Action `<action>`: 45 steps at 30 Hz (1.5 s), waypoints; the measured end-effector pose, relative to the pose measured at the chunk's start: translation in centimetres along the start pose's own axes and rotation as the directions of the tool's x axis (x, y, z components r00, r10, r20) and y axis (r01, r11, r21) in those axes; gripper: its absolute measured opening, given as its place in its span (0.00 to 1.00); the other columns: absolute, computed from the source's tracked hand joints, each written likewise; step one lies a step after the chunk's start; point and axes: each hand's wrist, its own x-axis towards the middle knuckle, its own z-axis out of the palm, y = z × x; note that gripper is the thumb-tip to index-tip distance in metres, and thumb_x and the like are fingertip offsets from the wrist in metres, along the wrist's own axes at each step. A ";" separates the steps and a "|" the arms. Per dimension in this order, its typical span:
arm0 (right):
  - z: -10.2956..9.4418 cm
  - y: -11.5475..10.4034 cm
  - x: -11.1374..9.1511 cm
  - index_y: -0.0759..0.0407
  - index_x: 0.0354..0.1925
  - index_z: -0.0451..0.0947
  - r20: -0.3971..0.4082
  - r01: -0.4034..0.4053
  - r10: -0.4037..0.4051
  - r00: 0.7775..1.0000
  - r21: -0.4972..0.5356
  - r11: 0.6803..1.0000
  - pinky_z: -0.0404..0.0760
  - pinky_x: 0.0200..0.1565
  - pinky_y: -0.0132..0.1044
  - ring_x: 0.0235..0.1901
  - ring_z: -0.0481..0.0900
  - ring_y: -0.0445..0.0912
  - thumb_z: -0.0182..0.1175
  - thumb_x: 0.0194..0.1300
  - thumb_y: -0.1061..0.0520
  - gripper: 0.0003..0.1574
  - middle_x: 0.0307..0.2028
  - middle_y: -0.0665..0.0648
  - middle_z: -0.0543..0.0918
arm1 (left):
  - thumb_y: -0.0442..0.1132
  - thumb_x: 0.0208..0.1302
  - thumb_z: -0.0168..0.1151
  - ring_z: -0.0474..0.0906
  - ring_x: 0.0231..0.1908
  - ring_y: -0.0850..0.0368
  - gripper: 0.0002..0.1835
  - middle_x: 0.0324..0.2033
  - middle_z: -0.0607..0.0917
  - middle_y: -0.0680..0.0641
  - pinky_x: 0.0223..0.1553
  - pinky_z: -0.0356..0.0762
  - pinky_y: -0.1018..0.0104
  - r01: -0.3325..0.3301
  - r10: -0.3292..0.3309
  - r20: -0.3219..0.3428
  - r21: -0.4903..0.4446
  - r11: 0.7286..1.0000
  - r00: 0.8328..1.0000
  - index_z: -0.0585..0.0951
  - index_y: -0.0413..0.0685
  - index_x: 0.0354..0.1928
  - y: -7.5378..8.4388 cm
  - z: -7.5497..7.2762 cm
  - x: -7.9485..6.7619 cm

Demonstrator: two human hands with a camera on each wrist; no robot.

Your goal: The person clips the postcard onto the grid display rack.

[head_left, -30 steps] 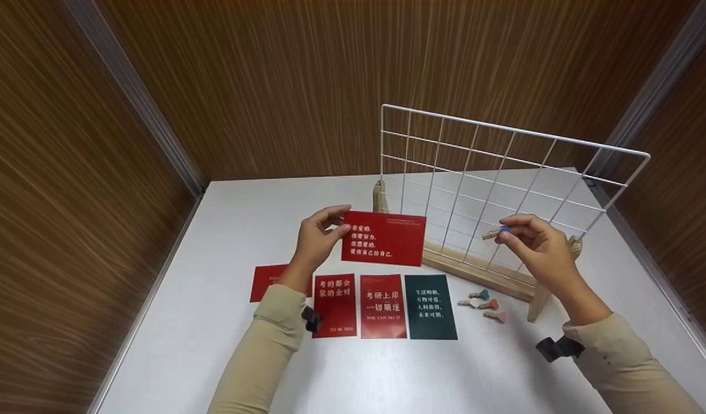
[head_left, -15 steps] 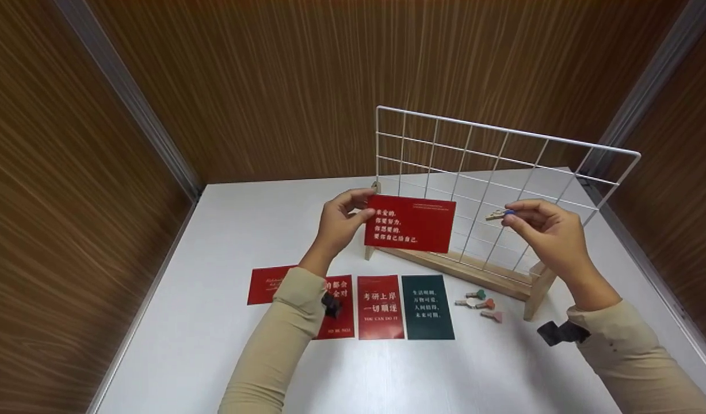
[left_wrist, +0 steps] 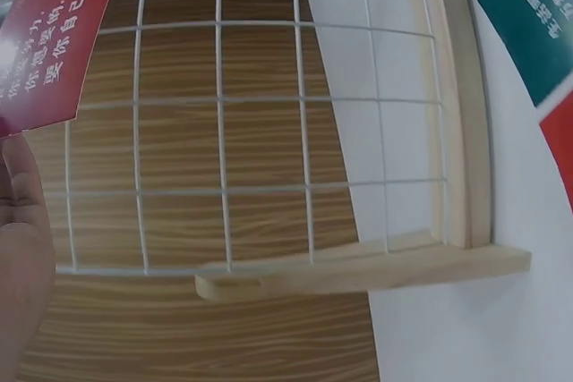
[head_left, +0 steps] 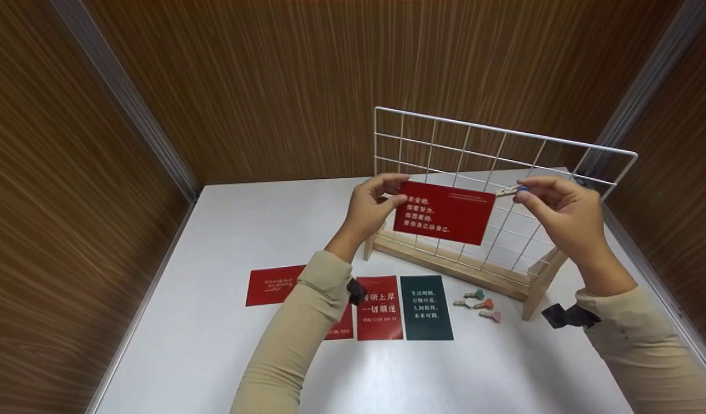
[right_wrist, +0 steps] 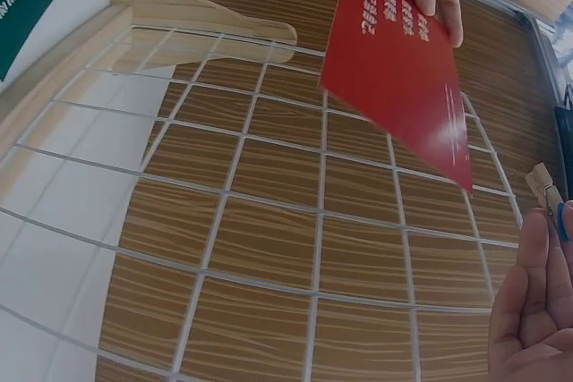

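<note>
My left hand (head_left: 371,208) pinches the left edge of a red card (head_left: 445,213) with white lettering, held up in front of the white wire grid (head_left: 505,150). Between the thumb and fingers of my right hand (head_left: 568,214) is a small wooden clothespin (head_left: 507,191) with a blue decoration. In the head view its tip is close to the card's upper right corner. The right wrist view shows the clothespin (right_wrist: 543,187) apart from the card (right_wrist: 394,78). Part of the card and my left fingers (left_wrist: 20,176) appear at the left of the left wrist view.
A wooden base (head_left: 445,261) with feet carries the grid. On the white table lie a red card (head_left: 272,284), a partly covered red card (head_left: 342,329), another red card (head_left: 380,310) and a dark green card (head_left: 426,307). Several clothespins (head_left: 484,305) lie right of them.
My left hand has carried the red card up and to the right, in front of the grid. My right hand has risen slightly with the clothespin, and the two are now closer together.
</note>
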 end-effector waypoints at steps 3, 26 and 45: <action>0.0 -0.5 0.5 0.72 0.45 0.80 -0.012 0.028 -0.028 1.000 -0.004 1.000 0.77 0.41 0.22 0.34 0.82 0.36 0.63 0.58 0.71 0.14 0.34 0.52 0.86 | 0.30 0.60 0.65 0.79 0.40 0.57 0.16 0.43 0.83 0.45 0.40 0.80 0.63 -0.025 0.025 0.019 0.001 1.000 0.999 0.80 0.39 0.51 0.4 0.8 0.6; 0.3 -3.6 3.8 0.71 0.44 0.81 -0.154 0.058 -0.058 0.986 -0.001 0.998 0.77 0.39 0.22 0.33 0.81 0.38 0.63 0.59 0.69 0.13 0.35 0.52 0.86 | 0.27 0.59 0.64 0.79 0.39 0.65 0.16 0.39 0.84 0.48 0.38 0.80 0.68 -0.113 0.116 0.089 -0.039 0.993 0.989 0.80 0.37 0.50 3.7 6.1 4.3; -0.1 -6.8 6.5 0.67 0.41 0.83 -0.249 0.059 -0.057 0.967 0.000 0.998 0.76 0.37 0.22 0.33 0.82 0.37 0.64 0.60 0.67 0.10 0.36 0.53 0.86 | 0.27 0.59 0.63 0.79 0.35 0.67 0.16 0.39 0.85 0.45 0.41 0.78 0.72 -0.179 0.183 0.113 -0.042 0.983 0.977 0.79 0.36 0.50 5.5 8.8 6.2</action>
